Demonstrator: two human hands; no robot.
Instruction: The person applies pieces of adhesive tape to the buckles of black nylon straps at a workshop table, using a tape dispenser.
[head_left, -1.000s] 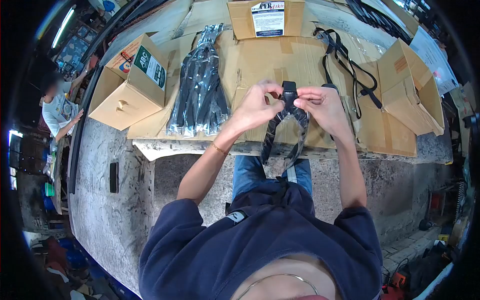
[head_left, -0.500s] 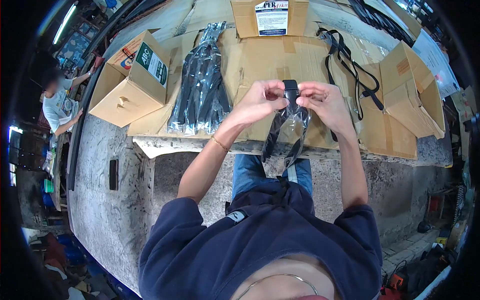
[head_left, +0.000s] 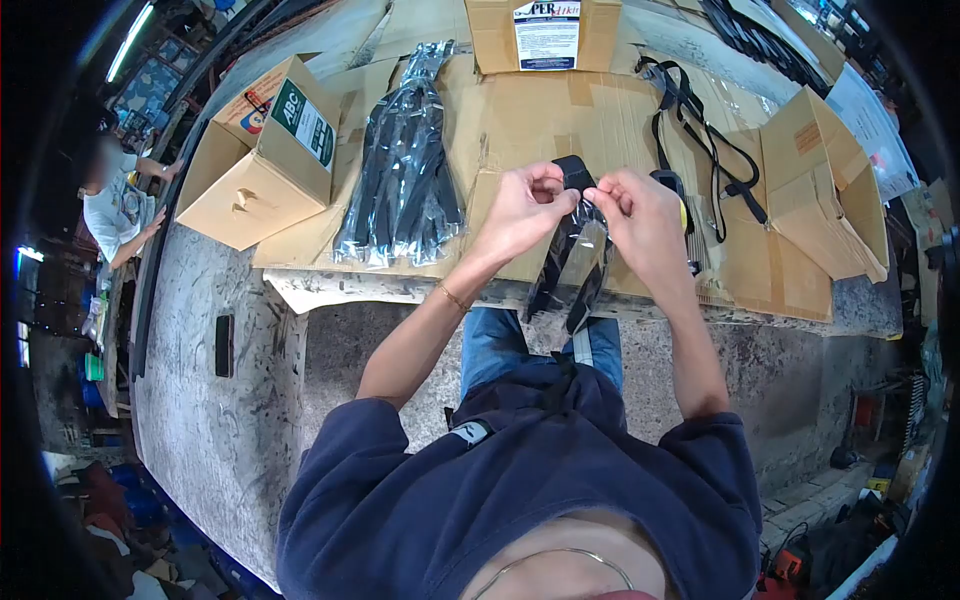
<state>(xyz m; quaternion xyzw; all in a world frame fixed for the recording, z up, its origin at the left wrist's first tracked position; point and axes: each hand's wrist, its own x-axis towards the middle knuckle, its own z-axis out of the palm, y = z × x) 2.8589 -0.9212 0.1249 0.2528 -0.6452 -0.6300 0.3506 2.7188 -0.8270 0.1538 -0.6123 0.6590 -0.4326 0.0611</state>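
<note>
Held over the table's front edge is a black strap in a clear plastic bag [head_left: 566,262], its two lengths hanging down side by side. My left hand [head_left: 528,208] pinches its top end between thumb and fingers. At the upper right edge of the bag, my right hand [head_left: 643,220] has thumb and fingertips closed on it. A black object with some yellow [head_left: 668,181] lies just beyond my right hand, which partly hides it. To the left lies a bundle of bagged black straps [head_left: 402,170], gathered at its far end.
Cardboard sheeting [head_left: 530,120] covers the table. An open cardboard box [head_left: 270,160] stands left, another [head_left: 825,190] right, a third [head_left: 490,40] at the back. Loose black straps [head_left: 705,130] lie right. A dark phone-like object [head_left: 224,345] rests left. A person [head_left: 115,205] is at far left.
The strap's top end has tilted to the left. My right hand has turned and drawn slightly inward, uncovering the black and yellow object beside it.
</note>
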